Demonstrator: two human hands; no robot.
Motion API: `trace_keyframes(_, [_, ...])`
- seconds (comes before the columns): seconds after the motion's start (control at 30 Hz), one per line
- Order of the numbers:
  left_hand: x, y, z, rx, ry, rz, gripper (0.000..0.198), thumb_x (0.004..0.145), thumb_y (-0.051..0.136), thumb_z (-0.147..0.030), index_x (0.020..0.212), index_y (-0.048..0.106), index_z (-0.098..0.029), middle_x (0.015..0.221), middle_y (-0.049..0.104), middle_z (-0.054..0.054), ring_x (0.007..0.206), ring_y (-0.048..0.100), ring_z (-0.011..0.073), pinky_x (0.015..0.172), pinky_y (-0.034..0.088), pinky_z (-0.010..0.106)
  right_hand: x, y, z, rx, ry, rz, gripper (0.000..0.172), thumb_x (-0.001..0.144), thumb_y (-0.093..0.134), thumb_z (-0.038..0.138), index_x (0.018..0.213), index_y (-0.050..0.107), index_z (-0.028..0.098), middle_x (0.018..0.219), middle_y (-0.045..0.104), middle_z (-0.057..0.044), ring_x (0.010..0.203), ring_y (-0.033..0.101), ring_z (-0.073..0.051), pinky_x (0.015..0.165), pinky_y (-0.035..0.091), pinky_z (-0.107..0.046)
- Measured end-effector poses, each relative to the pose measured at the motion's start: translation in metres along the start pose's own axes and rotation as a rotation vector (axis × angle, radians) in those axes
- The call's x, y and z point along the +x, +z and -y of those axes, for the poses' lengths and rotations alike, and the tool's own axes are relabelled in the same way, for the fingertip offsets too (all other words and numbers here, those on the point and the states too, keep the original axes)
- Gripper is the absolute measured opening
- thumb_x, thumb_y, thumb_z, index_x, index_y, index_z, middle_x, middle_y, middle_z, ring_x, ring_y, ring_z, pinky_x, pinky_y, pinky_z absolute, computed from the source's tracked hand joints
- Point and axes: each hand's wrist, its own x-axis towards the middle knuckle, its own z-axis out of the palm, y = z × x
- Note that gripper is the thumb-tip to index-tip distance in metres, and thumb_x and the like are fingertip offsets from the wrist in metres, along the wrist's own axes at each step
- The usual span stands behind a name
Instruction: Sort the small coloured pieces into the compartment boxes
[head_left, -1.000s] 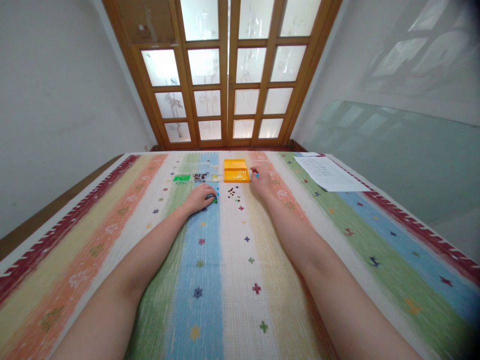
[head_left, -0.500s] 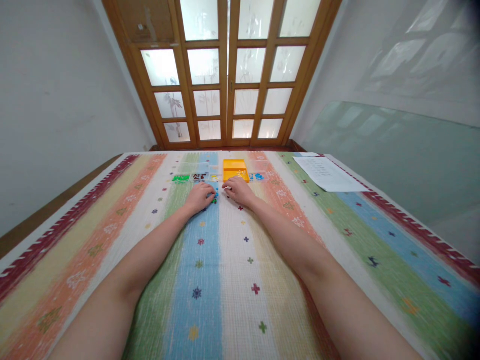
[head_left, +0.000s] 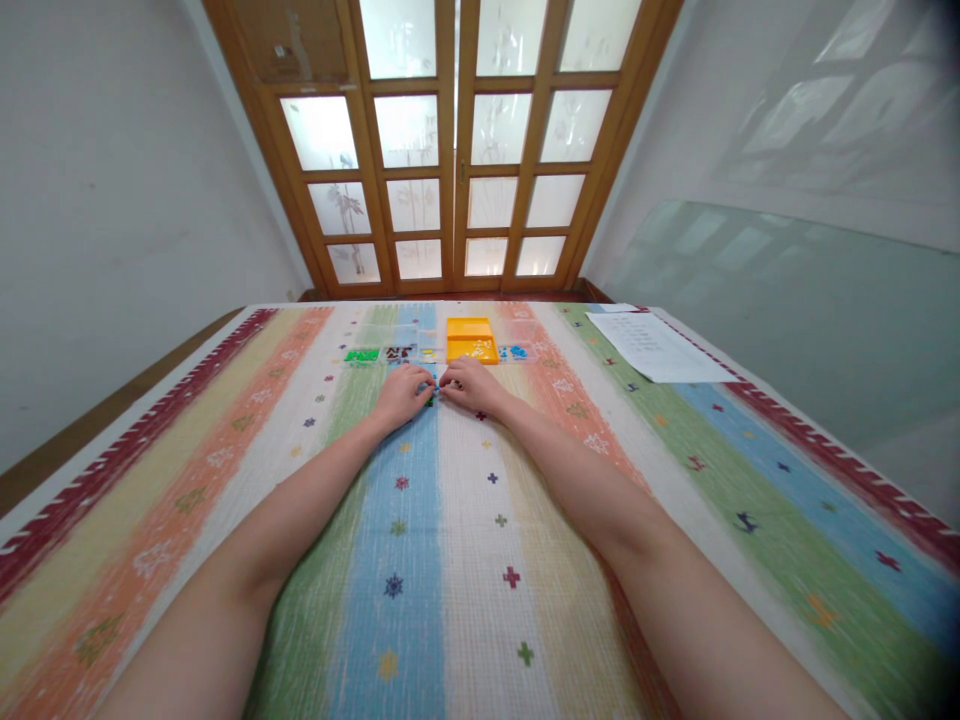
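My left hand (head_left: 406, 393) and my right hand (head_left: 469, 385) meet over the blue stripe of the tablecloth, fingertips nearly touching. A cluster of small blue and green pieces (head_left: 430, 403) shows at the left fingertips, which are pinched on it. The right fingers are closed in a pinch at the same spot; what is between them is too small to make out. Just beyond the hands stands an open orange box (head_left: 471, 327) with small pale pieces in its near half. Beside it are clear boxes of green pieces (head_left: 362, 356), dark brown pieces (head_left: 399, 353) and blue pieces (head_left: 514, 353).
A few yellow pieces (head_left: 427, 354) lie left of the orange box. Printed paper sheets (head_left: 652, 347) rest at the far right of the striped tablecloth (head_left: 472, 620). Wooden glazed doors (head_left: 455, 200) stand behind the table, and a glass panel (head_left: 787, 300) leans at the right.
My right hand has moved slightly left and down, bringing its fingertips up to the left ones. The left hand has shifted a little to the right. The boxes have stayed in place.
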Motion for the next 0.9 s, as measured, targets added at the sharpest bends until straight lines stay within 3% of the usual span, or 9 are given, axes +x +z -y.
trace_keyframes(0.33, [0.001,0.001,-0.001,-0.080,0.035,-0.010,0.017,0.097,0.061,-0.026,0.098,0.077,-0.022,0.110,0.076,0.007,0.107,0.064,0.0252,0.101,0.048,0.044,0.001,0.000,0.003,0.019,0.033,0.008,0.009,0.095,0.071,0.031,0.097,0.078,0.024,0.099,0.071,-0.006,0.098,0.060,-0.023,0.091,0.043,-0.035])
trace_keyframes(0.47, [0.002,-0.001,0.003,-0.071,0.006,-0.001,0.017,0.097,0.061,-0.027,0.098,0.077,-0.022,0.107,0.075,0.007,0.106,0.064,0.0253,0.100,0.049,0.043,0.000,-0.005,-0.007,-0.013,0.109,-0.024,0.010,0.095,0.070,0.030,0.093,0.077,0.023,0.096,0.071,-0.007,0.098,0.060,-0.024,0.091,0.044,-0.036])
trace_keyframes(0.8, [-0.003,-0.009,0.013,-0.063,0.089,0.161,0.017,0.096,0.061,-0.027,0.099,0.077,-0.023,0.103,0.074,0.007,0.103,0.066,0.0246,0.097,0.051,0.041,-0.030,-0.043,-0.071,-0.116,0.607,-0.510,0.018,0.096,0.058,0.031,0.087,0.071,0.021,0.096,0.071,-0.010,0.096,0.060,-0.028,0.088,0.047,-0.041])
trace_keyframes(0.9, [-0.004,-0.011,0.013,-0.083,0.121,0.192,0.018,0.095,0.061,-0.025,0.101,0.078,-0.024,0.107,0.073,0.006,0.105,0.066,0.0245,0.099,0.052,0.041,-0.037,-0.047,-0.083,-0.162,0.714,-0.587,0.019,0.096,0.056,0.031,0.088,0.070,0.021,0.098,0.070,-0.012,0.096,0.059,-0.029,0.090,0.047,-0.043])
